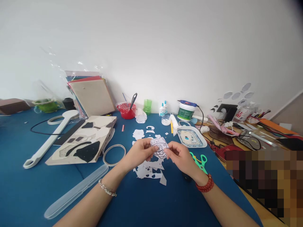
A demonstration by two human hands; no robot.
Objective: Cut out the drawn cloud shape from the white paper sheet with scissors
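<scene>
Between my two hands is a white paper cutout printed with a cartoon bear in black outline. The thumb and fingers of my left hand pinch its left edge. On its right edge, the fingers of my right hand are closed too. Below and behind the cutout lie white paper scraps, some with holes cut in them. Green-handled scissors rest just right of my right hand, partly covered by it.
A patterned square dish stands at the right, with a white tub behind it. Two glue bottles and a red bowl are at the back. On the left lie a board with felt pieces, a ring and a clear case.
</scene>
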